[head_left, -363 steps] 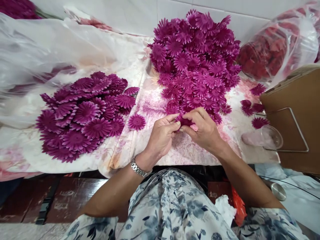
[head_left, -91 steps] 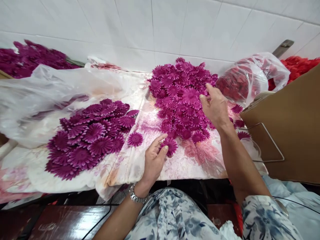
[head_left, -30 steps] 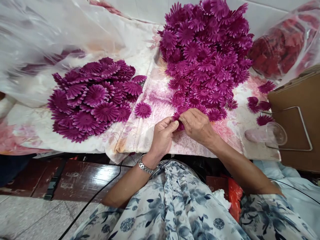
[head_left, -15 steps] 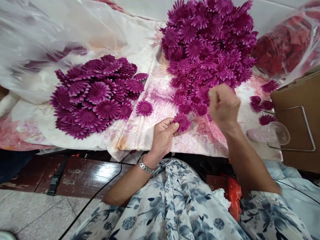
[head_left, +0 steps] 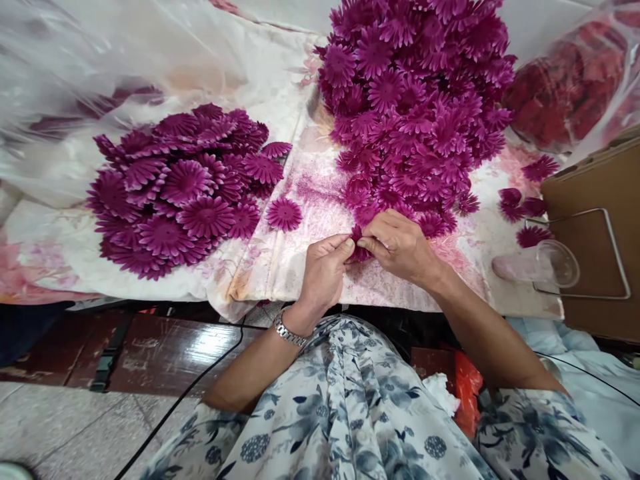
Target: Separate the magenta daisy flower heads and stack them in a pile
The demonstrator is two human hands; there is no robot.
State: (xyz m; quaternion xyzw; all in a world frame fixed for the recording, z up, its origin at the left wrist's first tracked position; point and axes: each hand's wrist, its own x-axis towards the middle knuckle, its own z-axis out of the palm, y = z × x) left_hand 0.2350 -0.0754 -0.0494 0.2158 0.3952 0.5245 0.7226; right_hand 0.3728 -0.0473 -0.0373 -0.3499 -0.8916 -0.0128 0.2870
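Note:
Between my two hands is a purple flower piece (head_left: 358, 249), partly covered by the fingers. My left hand (head_left: 326, 267) pinches its left edge, thumb on top. My right hand (head_left: 400, 245) has thumb and forefinger pinched together at its right side. Just beyond the hands rises a tall heap of purple flowers (head_left: 415, 120). To the left lies a wider pile of flat purple petal discs (head_left: 175, 193), with one loose disc (head_left: 285, 214) on the floral cloth (head_left: 310, 193) between pile and hands.
At the right are a clear plastic cup (head_left: 537, 265) on its side, a cardboard box (head_left: 595, 247) with a metal wire frame, a few loose flowers (head_left: 534, 235) and a clear bag of red petals (head_left: 565, 87). Clear plastic sheeting (head_left: 100, 67) covers the back left.
My right hand has come down and left from the tall heap to the flower piece, its fingers now at the piece's right side. My left hand has stayed nearly in place.

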